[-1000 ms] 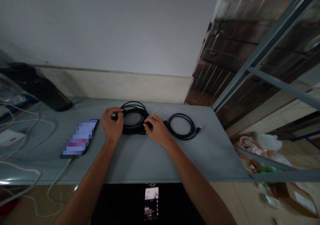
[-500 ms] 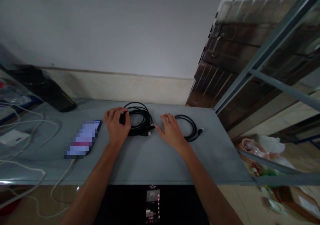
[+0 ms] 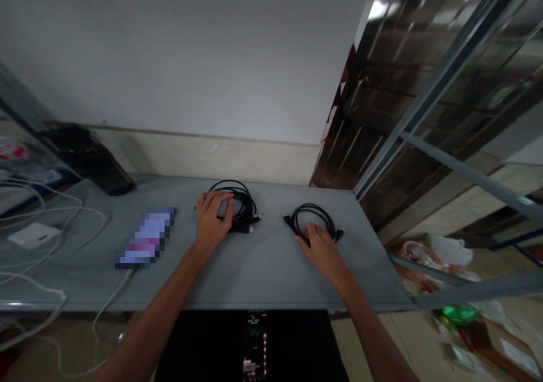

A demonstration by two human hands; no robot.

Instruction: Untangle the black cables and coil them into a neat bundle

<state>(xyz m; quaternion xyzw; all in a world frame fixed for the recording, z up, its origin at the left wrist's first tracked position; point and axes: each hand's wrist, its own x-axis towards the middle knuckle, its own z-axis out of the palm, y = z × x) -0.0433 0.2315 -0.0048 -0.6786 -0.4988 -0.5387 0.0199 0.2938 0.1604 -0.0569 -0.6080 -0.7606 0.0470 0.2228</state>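
Observation:
My left hand rests over the left side of a bundle of coiled black cables, its fingers curled round part of it. The bundle lies on the grey shelf, with several plugs pointing right. To the right, a smaller coiled black cable lies in a loop with a plug at each side. My right hand has thumb and fingers closed on the loop's near edge. The fingers hide that part of the cable.
Left of the bundle lies a lit phone with a white cord. A white adapter, tangled white cords and a dark container are further left. Metal posts frame the grey shelf's right end; a wall stands behind.
My right hand has moved right, from between the two coils to the smaller coil's near edge. The left hand stays at the bundle, its fingers shifted slightly. The view has moved a little.

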